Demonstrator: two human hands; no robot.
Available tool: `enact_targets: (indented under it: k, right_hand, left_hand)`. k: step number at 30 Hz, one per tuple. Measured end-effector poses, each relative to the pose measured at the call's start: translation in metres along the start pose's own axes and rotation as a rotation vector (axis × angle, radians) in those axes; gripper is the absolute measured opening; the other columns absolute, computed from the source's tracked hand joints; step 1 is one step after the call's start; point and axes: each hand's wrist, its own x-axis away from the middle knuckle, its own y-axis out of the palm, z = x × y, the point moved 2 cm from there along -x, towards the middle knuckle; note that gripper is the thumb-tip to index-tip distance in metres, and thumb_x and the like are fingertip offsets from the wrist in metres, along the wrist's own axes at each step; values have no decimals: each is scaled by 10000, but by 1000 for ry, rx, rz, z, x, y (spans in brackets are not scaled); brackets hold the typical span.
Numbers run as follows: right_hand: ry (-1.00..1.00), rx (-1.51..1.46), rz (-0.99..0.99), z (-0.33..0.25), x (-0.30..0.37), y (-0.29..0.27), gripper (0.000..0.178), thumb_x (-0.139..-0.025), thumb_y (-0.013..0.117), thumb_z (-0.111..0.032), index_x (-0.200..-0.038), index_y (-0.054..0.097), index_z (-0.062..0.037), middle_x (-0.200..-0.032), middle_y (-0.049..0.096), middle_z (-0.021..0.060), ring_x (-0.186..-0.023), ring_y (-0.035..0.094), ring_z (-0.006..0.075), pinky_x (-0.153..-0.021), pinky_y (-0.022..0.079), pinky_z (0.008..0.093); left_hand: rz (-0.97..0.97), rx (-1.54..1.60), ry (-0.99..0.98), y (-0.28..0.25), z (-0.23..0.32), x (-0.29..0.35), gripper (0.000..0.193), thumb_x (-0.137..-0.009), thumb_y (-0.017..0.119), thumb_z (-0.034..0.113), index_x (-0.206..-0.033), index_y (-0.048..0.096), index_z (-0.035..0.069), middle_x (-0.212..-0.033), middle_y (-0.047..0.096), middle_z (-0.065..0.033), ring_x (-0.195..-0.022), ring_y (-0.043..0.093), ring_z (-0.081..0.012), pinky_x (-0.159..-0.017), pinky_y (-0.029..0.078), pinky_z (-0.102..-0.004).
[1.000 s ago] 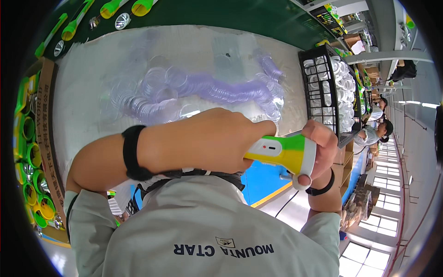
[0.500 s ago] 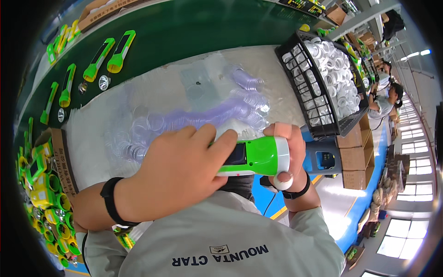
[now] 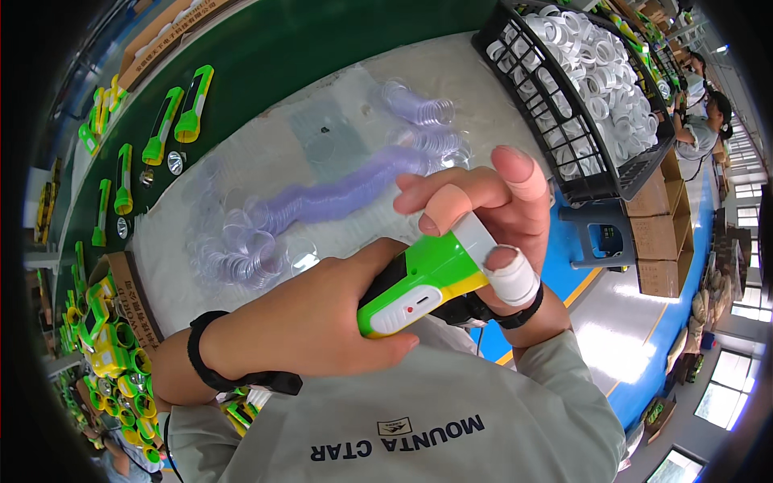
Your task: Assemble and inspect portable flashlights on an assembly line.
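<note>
Green plastic torch (image 3: 419,286) gripped by left hand (image 3: 322,322), right hand (image 3: 491,209)

Left hand (image 3: 322,314) curled closed, right hand (image 3: 491,217) cupped with taped fingers (image 3: 511,278) bent.

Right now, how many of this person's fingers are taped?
3, all on the right hand: tan tape on the topmost fingertip, tan tape on the finger below it, white tape on the one under the torch. The torch may hide others.
</note>
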Motion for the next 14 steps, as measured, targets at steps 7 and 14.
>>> enact_targets:
  k: [7,14]
  right_hand:
    - [270,82,134,-6,13,-1,469,-889,577,-98,-1312,425,35,-873,591,80,-770,563,147,-733,458,291]
    - [445,-239,333,-9,-2,2,690,-876,630,-277,-1411,294,0,-1017,607,134,-935,581,191,-831,450,286]
  left_hand:
    - [192,-470,-239,9,3,-7,481,-752,652,129,-1166,431,24,-916,646,-218,-783,639,-418,-657,519,-455]
    - [172,-320,-271,3,16,-3,525,-760,677,167,-1196,419,30,-963,660,-196,-837,661,-391,-709,530,-452]
